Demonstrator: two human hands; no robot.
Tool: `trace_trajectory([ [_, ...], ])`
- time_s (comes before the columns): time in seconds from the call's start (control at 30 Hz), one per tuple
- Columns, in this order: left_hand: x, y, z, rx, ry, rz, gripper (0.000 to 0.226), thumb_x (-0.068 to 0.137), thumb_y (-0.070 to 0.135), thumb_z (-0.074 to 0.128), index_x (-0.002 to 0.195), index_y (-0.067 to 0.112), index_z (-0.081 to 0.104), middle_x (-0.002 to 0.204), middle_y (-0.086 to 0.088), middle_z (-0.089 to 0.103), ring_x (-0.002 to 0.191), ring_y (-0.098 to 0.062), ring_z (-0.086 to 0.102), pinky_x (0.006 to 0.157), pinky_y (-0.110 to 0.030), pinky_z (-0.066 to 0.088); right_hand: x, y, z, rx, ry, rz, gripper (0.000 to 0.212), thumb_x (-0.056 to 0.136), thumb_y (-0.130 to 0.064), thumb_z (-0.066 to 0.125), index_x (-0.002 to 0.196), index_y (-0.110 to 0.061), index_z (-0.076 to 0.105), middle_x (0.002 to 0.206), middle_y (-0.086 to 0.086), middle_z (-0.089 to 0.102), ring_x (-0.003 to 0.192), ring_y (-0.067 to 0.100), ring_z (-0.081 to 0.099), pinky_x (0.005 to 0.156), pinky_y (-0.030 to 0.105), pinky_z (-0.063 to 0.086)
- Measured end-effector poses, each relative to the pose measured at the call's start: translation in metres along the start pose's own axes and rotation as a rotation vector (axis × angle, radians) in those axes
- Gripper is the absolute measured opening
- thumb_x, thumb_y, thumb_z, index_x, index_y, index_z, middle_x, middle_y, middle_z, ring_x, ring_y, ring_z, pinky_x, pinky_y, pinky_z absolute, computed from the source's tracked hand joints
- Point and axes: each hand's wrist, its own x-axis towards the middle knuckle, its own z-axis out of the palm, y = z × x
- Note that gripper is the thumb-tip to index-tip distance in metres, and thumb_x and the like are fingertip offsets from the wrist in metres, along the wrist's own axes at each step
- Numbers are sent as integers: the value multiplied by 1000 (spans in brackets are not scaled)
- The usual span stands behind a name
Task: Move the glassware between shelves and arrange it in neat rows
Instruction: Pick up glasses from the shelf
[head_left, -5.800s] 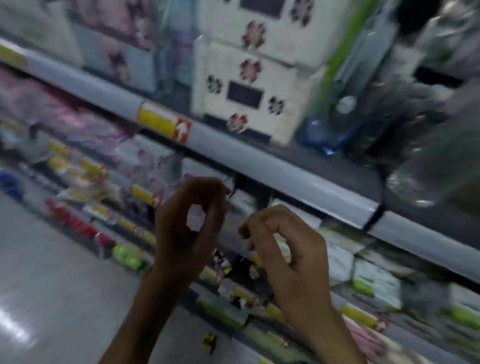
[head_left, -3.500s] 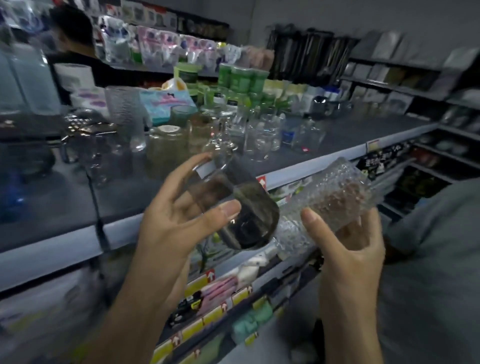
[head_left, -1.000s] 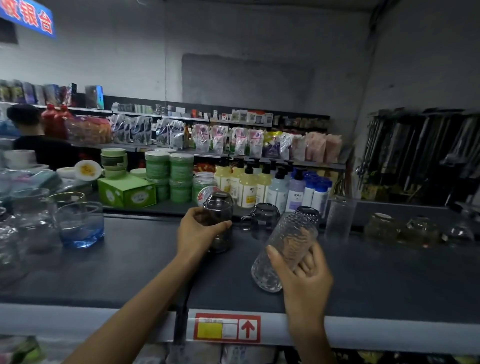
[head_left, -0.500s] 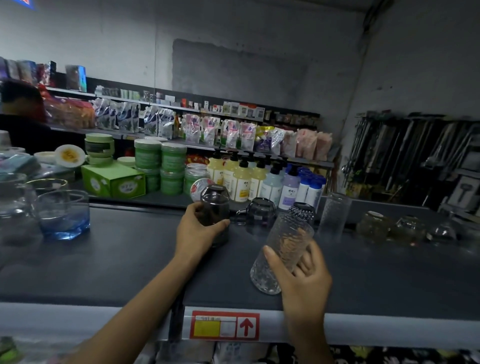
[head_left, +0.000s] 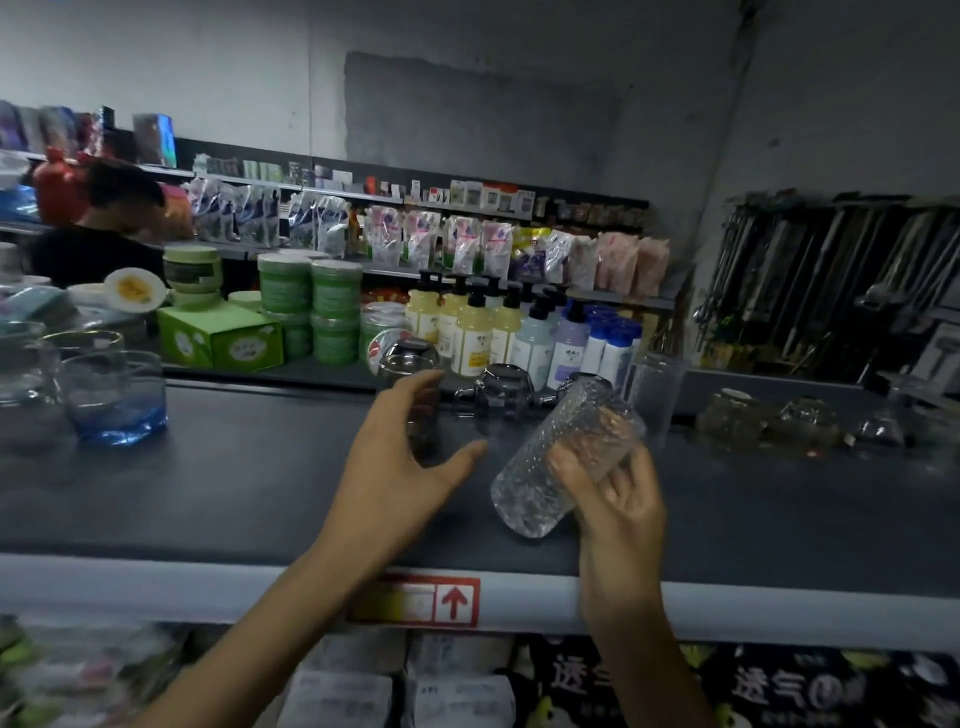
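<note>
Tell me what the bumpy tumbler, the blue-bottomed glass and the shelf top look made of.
Bumpy tumbler: seemingly clear glass, hammered and glinting; the right hand shows through it. Blue-bottomed glass: smooth clear glass, tinted blue at its thick base. Shelf top: probably painted metal, dark grey, matte, faint reflections only; uncertain.

I read one tag on the front rail of the shelf: red frame, red up-arrow at its right end, yellow part too blurred to read. Black packs below it show white characters 透气. Labels on the pump bottles and green box are illegible.
</note>
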Motion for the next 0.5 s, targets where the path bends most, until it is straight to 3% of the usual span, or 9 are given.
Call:
trace_trajectory([
  [0.07, -5, 14, 2, -59, -148, 16, 74, 75, 45, 88, 139, 43, 50, 127, 22, 60, 117, 5, 58, 96, -13, 48, -1, -7, 0, -27, -52, 10, 68, 69, -25, 85, 134, -25, 63, 123, -2, 74, 117, 16, 69, 89, 27, 57],
  [0.13, -8, 22, 10, -88, -270, 21, 77, 72, 48, 88, 139, 46, 50, 125, 22, 62, 117, 6, 58, 94, -14, 51, 0, -19, -2, -83, -110, 10, 69, 68, -29, 86, 134, -28, 63, 126, -3, 73, 119, 15, 69, 96, 35, 54],
  [0.27, -4, 53, 77, -168, -458, 23, 69, 78, 30, 90, 137, 37, 55, 122, 22, 67, 109, 6, 64, 84, -18, 55, 17, -48, -57, -154, -182, -2, 57, 76, -20, 83, 129, -29, 66, 120, -5, 76, 115, 14, 71, 97, 37, 56],
  [0.37, 6, 61, 119, -195, -466, 59, 59, 80, 21, 90, 130, 29, 61, 119, 17, 72, 109, -2, 67, 90, -18, 53, 35, -59, -89, -206, -194, -3, 50, 81, -4, 81, 125, -25, 69, 113, -3, 79, 107, 14, 74, 86, 27, 60],
  [0.5, 28, 57, 163, -191, -407, 14, 61, 71, 22, 95, 123, 26, 65, 111, 11, 74, 103, -7, 70, 91, -30, 57, 74, -58, -120, -319, -203, -18, 52, 79, -3, 84, 125, -20, 70, 107, -1, 80, 100, 13, 76, 78, 22, 59],
])
